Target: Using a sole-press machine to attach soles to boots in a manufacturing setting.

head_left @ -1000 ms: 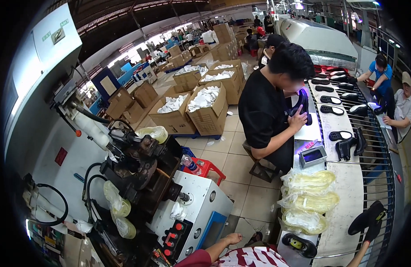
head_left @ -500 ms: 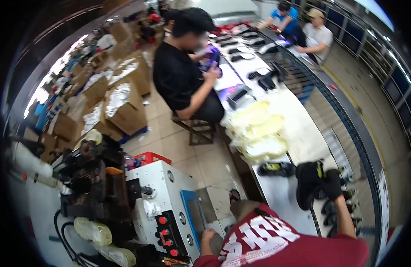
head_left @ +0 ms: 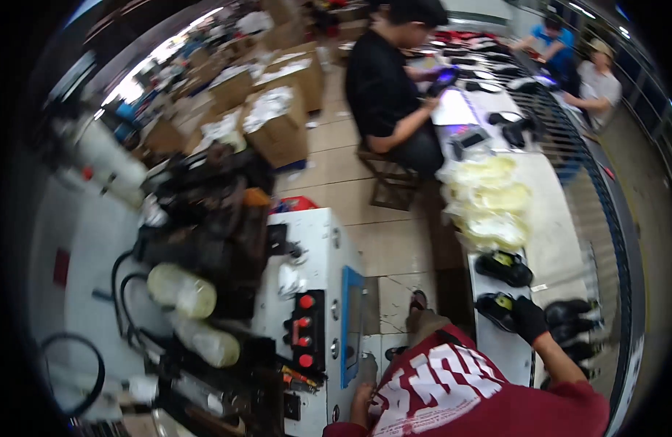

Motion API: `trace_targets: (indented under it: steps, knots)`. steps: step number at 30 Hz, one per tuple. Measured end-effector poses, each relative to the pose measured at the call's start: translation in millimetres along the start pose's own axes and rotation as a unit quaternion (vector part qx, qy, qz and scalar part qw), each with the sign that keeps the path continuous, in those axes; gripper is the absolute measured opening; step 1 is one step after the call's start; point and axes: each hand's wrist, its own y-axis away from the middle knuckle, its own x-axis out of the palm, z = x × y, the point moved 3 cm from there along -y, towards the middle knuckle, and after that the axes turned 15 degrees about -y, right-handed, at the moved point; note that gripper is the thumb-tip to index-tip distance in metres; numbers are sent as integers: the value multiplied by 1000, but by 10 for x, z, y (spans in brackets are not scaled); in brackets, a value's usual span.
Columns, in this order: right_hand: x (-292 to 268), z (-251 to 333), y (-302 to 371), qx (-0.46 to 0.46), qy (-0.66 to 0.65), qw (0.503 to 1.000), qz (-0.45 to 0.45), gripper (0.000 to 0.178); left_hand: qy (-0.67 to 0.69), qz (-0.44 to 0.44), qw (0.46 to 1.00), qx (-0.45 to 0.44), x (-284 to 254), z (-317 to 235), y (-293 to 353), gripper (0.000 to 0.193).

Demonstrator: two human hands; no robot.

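My right hand (head_left: 529, 319), in a black glove, grips the heel end of a black shoe (head_left: 494, 312) with a yellow-green patch inside. The shoe is low over the white bench (head_left: 500, 349), toe to the left; whether it rests there I cannot tell. Just beyond it lies a similar black shoe (head_left: 503, 268). My bare left hand (head_left: 363, 399) hangs low beside my leg, near the white machine cabinet, its fingers blurred. Pale yellow shoe-shaped pieces in clear plastic (head_left: 492, 200) lie farther up the bench.
Several black shoes (head_left: 572, 320) stand on the rack at my right. On my left is a machine cabinet (head_left: 307, 244) with red buttons (head_left: 304, 320). A co-worker in black (head_left: 387, 87) sits ahead holding a shoe. Cardboard boxes (head_left: 277, 131) stand behind that person.
My right hand has brought the black shoe down and left, from above the bench edge to beside the other shoe. The view has swung left.
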Motion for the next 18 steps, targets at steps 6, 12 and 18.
trace_targets:
  steps: [6, 12, 18]
  knots:
    - [118, -282, -389, -18, -54, 998, -42, 41, 254, -49, 927, -271, -20, 141, 178, 34]
    - [139, 694, -1161, -232, 25, 972, -16, 27, 295, -255, 920, -42, -649, -867, 38, 36]
    - [388, 164, -1683, -388, -193, 832, -346, 62, 319, -344, 881, 52, -1035, -1305, 524, 38]
